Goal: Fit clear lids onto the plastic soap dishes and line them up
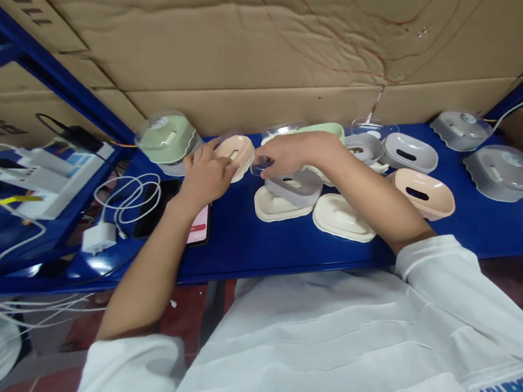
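My left hand (207, 171) is closed on the left end of a peach oval soap dish (239, 152), which sits slightly tilted near the back of the blue shelf. Just right of it, my right hand (292, 152) has its fingers closed on a small clear plastic piece (260, 165), mostly hidden by the fingers. Below that hand, a grey slotted dish (298, 190) rests on a cream tray (275, 210). Another cream piece (343, 218) lies under my right forearm. Behind the left hand stands a green soap box (167, 137) with a clear cover.
To the right lie a grey slotted dish (410, 152) and a peach slotted dish (427, 190). Two clear-covered grey boxes (504, 172) stand farther right. At left are a phone (200, 224), a white charger with cable (99, 236) and a power strip (56, 191). Cardboard (222, 47) closes the back.
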Demonstrator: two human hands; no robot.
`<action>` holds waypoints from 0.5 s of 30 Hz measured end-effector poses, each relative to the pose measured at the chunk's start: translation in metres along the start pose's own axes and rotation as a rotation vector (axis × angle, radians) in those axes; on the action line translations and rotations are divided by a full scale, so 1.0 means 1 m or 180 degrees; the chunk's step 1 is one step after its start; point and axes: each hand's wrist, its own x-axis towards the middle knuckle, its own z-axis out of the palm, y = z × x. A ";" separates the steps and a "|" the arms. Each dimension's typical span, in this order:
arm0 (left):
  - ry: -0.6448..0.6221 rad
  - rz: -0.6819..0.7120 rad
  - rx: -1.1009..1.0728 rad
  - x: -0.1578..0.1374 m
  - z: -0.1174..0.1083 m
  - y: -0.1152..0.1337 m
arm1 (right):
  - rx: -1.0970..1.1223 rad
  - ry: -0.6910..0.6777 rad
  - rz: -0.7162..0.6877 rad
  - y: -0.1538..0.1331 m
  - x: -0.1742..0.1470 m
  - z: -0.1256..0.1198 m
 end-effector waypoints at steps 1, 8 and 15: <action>0.0052 -0.0029 -0.0049 0.001 -0.001 -0.001 | -0.0025 -0.0004 0.0002 0.000 0.001 0.000; 0.0342 -0.0096 -0.0531 0.011 -0.011 -0.010 | -0.0008 0.0337 -0.0171 0.001 0.006 0.001; 0.0219 0.0613 -0.0968 0.006 -0.024 -0.006 | -0.0106 0.0513 -0.0280 -0.005 0.006 0.002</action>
